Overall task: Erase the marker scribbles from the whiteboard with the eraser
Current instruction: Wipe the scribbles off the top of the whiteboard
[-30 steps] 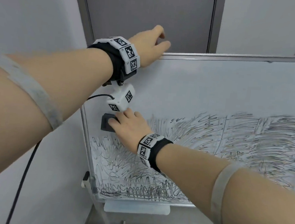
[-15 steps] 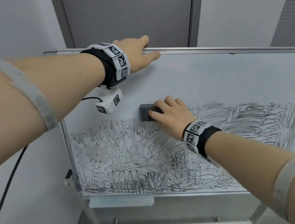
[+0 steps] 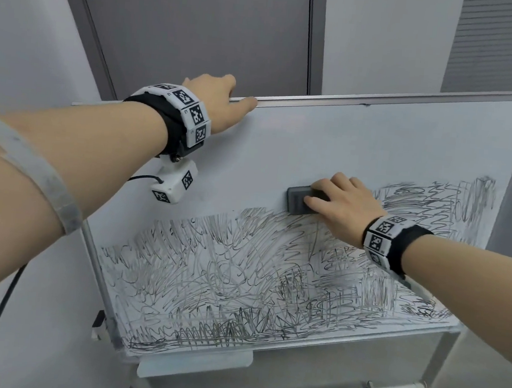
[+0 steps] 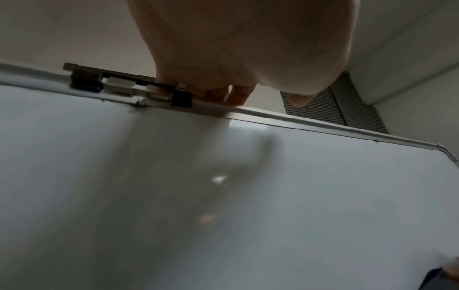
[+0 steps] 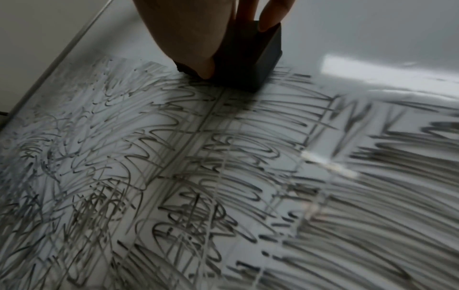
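Along the top edge of the scribbles (image 3: pixel 272 272), near the middle of the whiteboard (image 3: pixel 376 148), the right hand (image 3: pixel 343 207) grips the dark eraser (image 3: pixel 299 201), fingers curled over its back and thumb along its lower side, the pad flat against the board. The left hand (image 3: pixel 216 100) holds the top rail of the board, fingers hooked over the frame and thumb lying along the front edge, steadying the stand. Everything above the eraser looks clean, while the lower half is thick with black marker, so I judge the job less than half done and the step in hand to be a sideways wiping pass at the boundary. To do it well, keep the eraser's whole face pressed flat rather than tipped on an edge, run each stroke the full width of the marked area, and let each new pass overlap the last a little so that no thin band of ink is left between them. The dense patches low on the board will probably need repeated strokes, and firm counter-pressure from the hand on the rail should stop the board rocking. By count: one whiteboard, one eraser, two hands, one continuous field of scribbles, and one shelf tray (image 3: pixel 196 365) below the board
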Demonstrator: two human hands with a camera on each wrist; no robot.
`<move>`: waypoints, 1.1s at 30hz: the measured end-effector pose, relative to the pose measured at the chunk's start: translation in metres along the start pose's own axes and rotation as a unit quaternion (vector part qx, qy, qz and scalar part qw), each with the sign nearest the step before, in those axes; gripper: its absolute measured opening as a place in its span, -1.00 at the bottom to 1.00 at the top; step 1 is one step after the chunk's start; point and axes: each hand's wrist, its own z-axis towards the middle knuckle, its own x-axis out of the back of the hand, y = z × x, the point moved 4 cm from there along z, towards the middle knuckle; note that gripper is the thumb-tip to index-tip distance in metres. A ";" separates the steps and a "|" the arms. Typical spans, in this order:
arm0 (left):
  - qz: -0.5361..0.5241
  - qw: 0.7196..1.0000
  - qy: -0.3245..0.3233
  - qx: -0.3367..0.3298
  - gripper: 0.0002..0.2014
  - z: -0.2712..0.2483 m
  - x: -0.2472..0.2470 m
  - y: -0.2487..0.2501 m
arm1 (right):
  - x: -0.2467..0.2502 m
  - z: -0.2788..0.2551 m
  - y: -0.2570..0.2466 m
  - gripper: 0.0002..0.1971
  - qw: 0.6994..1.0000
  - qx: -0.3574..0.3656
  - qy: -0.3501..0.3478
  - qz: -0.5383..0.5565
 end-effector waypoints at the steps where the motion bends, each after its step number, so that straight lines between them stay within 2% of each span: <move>1: 0.009 1.000 -0.003 0.002 -0.42 0.001 -0.001 -0.001 | 0.000 -0.005 0.006 -0.62 1.000 -0.018 -0.004 -0.002; 3: 0.026 1.000 -0.004 0.004 -0.39 0.003 -0.002 0.003 | 0.002 -0.015 0.017 -0.62 0.999 -0.052 -0.011 -0.002; 7: 0.024 1.000 -0.015 0.001 -0.39 0.008 -0.004 0.023 | 0.006 -0.011 0.013 -0.63 0.998 -0.061 -0.003 0.020; 12: -0.040 0.992 -0.068 -0.095 -0.43 0.020 -0.014 0.100 | 0.008 0.016 -0.026 -0.60 0.996 -0.032 0.029 0.077; 16: -0.080 0.983 -0.082 -0.142 -0.40 0.030 -0.021 0.161 | 0.005 0.020 -0.040 -0.57 0.994 -0.005 0.037 0.101; 18: -0.090 0.982 -0.072 -0.152 -0.42 0.037 -0.027 0.180 | 0.002 0.014 -0.030 -0.56 0.994 -0.009 0.039 0.099; 21: -0.110 0.986 -0.026 -0.123 -0.55 0.045 -0.032 0.187 | -0.002 -0.005 -0.002 -0.52 0.995 -0.026 0.034 0.094; 25: -0.077 0.991 0.024 -0.106 -0.57 0.054 -0.033 0.188 | -0.009 -0.046 0.054 -0.50 0.992 -0.089 0.020 0.091; 29: -0.026 0.993 0.037 -0.111 -0.57 0.063 -0.033 0.191 | -0.014 -0.080 0.100 -0.56 0.985 -0.141 0.009 0.095; 33: -0.001 0.994 0.033 -0.101 -0.52 0.072 -0.035 0.201 | -0.014 -0.082 0.105 -0.56 0.981 -0.164 0.007 0.102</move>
